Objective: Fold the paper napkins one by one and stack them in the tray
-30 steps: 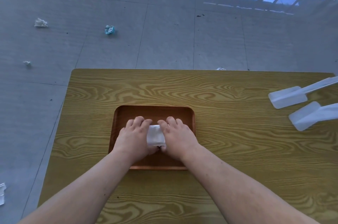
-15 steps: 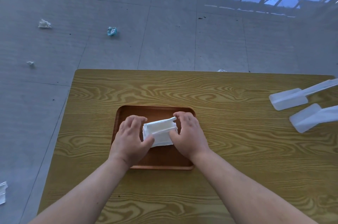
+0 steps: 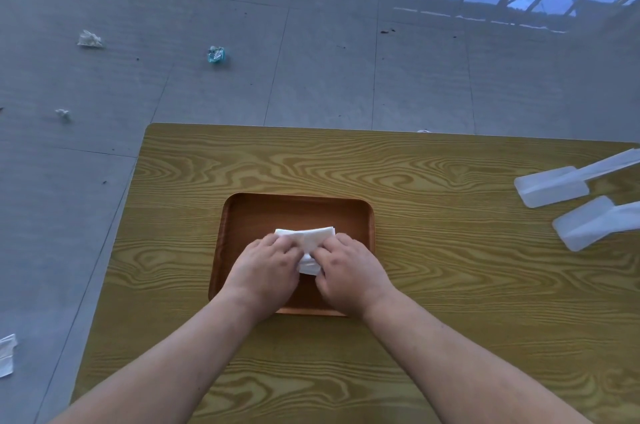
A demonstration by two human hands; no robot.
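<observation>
A brown wooden tray (image 3: 298, 210) lies on the wood-grain table. Inside it sits a white folded paper napkin stack (image 3: 306, 239). My left hand (image 3: 265, 269) grips the napkins from the left and my right hand (image 3: 349, 273) grips them from the right, thumbs close together over the near part. The far edge of the napkins shows past my fingertips; the near part is mostly hidden by my hands.
Two white plastic scoop-like pieces (image 3: 552, 186) (image 3: 588, 222) lie at the table's right edge. The table's left edge (image 3: 114, 233) drops to a grey tiled floor with crumpled paper scraps (image 3: 89, 39) and a teal wrapper (image 3: 216, 54).
The napkins were pressed flat, then lifted and opened between my hands. Now both hands have closed together again over them, nearer to me in the tray.
</observation>
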